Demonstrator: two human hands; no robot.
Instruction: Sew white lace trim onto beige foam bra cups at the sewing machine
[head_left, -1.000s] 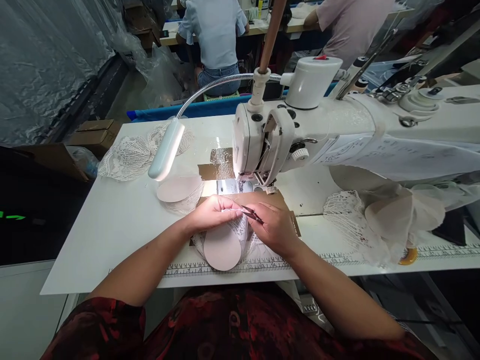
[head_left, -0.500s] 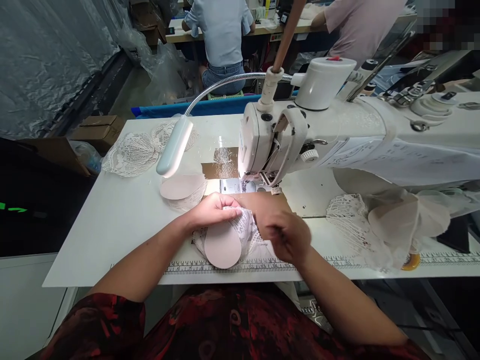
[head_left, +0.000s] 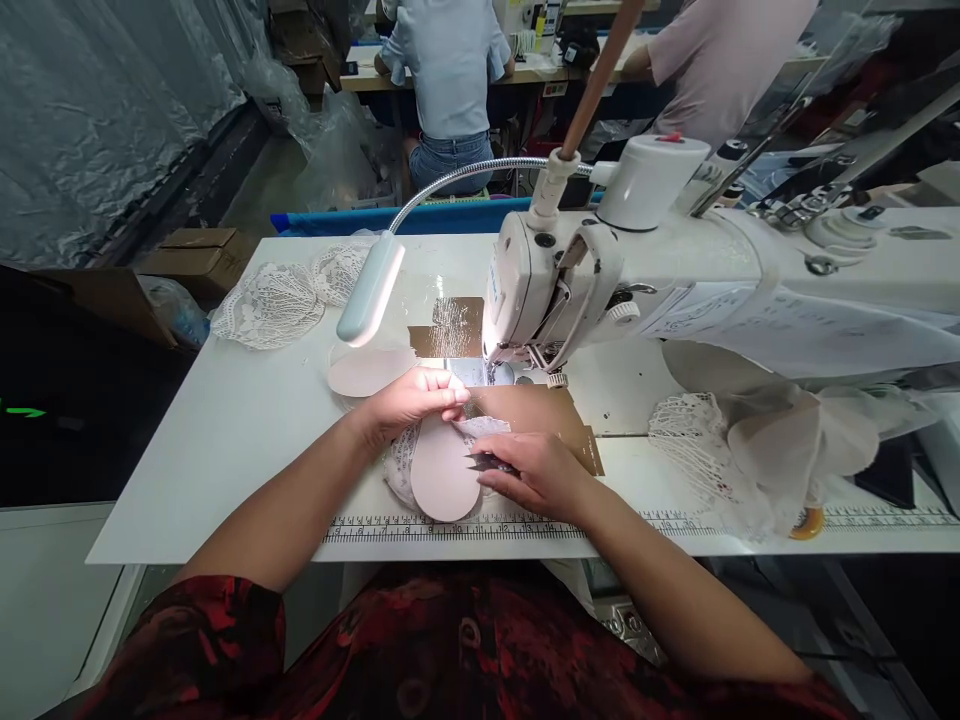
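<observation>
A pale pink oval pad (head_left: 444, 478) backed with white lace (head_left: 399, 462) lies on the white sewing table (head_left: 225, 440), just in front of the needle area. My left hand (head_left: 409, 402) pinches the top edge of the lace and pad, fingers closed. My right hand (head_left: 534, 474) rests to the right of the pad with its fingers closed around small dark thread snips (head_left: 484, 462), whose tips point left at the pad's edge. The white sewing machine head (head_left: 551, 285) stands right behind both hands.
A gooseneck lamp (head_left: 371, 288) hangs over a second pink pad (head_left: 367, 370). White lace pieces (head_left: 274, 300) lie at the back left, and a pile of lace and pads (head_left: 757, 445) sits at the right. A ruler strip (head_left: 465, 525) runs along the front edge. Two people sit at the far bench.
My right hand swung away to the right, then came back lower with the snips at the pad's right edge. My left hand shifted slightly up towards the needle.
</observation>
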